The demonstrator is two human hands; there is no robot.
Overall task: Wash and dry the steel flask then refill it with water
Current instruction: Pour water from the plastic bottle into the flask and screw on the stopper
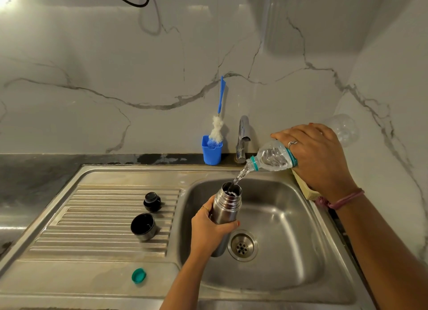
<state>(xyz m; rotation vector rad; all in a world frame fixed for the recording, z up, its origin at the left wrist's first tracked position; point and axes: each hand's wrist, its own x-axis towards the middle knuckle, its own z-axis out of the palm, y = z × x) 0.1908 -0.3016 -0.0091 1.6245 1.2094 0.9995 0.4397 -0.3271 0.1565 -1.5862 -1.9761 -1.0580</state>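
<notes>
My left hand (212, 231) grips the steel flask (225, 205) around its body and holds it upright over the sink basin (289, 251), mouth uncovered. My right hand (317, 157) holds a clear plastic water bottle (271, 158) tilted neck-down to the left. A stream of water runs from the bottle's neck into the flask's mouth. On the ribbed drainboard (104, 240) lie the flask's black stopper (152, 202) and its steel cup lid (143, 226). The bottle's teal cap (139, 275) lies on the sink's front ledge.
A blue holder (212, 153) with a blue-handled bottle brush (217, 129) stands at the back beside the tap (243, 138). The drain strainer (242, 245) sits just right of the flask. A yellowish sponge (303, 187) lies on the right rim under my right wrist.
</notes>
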